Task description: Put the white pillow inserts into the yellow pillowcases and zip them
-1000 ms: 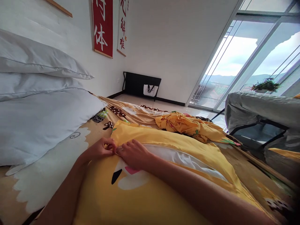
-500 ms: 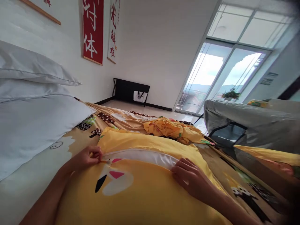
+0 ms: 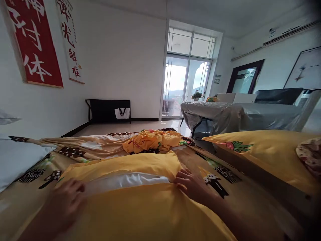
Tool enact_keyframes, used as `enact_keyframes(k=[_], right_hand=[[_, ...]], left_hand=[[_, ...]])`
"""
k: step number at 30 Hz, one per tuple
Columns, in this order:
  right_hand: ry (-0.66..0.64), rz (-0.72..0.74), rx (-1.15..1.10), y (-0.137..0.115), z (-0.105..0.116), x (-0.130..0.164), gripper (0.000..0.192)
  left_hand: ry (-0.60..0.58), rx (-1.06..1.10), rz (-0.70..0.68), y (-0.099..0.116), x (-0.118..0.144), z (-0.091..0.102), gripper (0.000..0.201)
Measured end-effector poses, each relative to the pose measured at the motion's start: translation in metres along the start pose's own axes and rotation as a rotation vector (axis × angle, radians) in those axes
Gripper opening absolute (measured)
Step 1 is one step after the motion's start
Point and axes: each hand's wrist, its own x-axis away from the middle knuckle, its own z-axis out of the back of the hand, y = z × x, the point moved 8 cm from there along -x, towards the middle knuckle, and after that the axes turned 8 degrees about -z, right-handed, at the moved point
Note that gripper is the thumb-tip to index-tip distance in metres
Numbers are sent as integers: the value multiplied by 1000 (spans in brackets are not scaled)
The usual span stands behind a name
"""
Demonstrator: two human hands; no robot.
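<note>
A yellow pillowcase (image 3: 140, 211) lies in front of me, bulging over a white pillow (image 3: 135, 179) that shows through its long opening. The yellow flap (image 3: 120, 164) is spread beyond the opening. At the opening's left end, my left hand (image 3: 67, 201) has its fingers curled at the pillowcase edge, slightly blurred. My right hand (image 3: 190, 184) grips the edge at the right end, fingers bent over the cloth. The fingertips of both hands are partly hidden.
A patterned tan sheet (image 3: 240, 194) covers the bed. Crumpled yellow cloth (image 3: 150, 139) lies beyond the pillowcase. White pillows (image 3: 22, 157) are at left, a yellow pillow (image 3: 271, 150) at right. A plastic-covered table (image 3: 240, 113) and a black folded frame (image 3: 107, 110) stand farther off.
My view has turned to the right, bringing the yellow pillow at right into fuller sight. The opening has shifted left in view, and the printed face on the pillowcase is no longer visible.
</note>
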Motion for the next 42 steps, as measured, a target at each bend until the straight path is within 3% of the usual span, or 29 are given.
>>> enact_keyframes(k=[2,5,7,9,12,14,19,22,29,34,40,42], right_hand=[[-111,3,-117,1,3,-11,15],[-314,6,-319,3,4,-29,12],[-445,-2,-395,7,-5,-36,16],[-502,-17,-404,13,-18,-36,17],[-427,-46,-365,21,-32,-28,11],[-295,-42,-323,21,-29,-19,10],[51,111,-183,5,2,3,24],[134,161,-194,4,12,7,32],[213,150,-372,11,16,8,31],[159,88,-419,15,10,0,28],[-341,58,-262,4,12,-34,8],[-425,39,-258,2,17,-41,7]], left_hand=[[-73,116,-171,81,-26,-6,19],[-207,198,-371,190,-57,-35,22],[-281,184,-523,243,-71,-62,32],[-369,165,-634,271,-77,-91,38],[-514,183,-667,277,-81,-124,29],[-530,270,-625,270,-88,-131,25],[-553,523,-334,246,-115,-140,24],[-529,469,-220,241,-127,-143,24],[-501,423,-266,268,-132,-137,24],[-456,379,-200,267,-130,-142,25],[-460,432,-91,259,-132,-154,17],[-459,460,-38,256,-134,-157,20]])
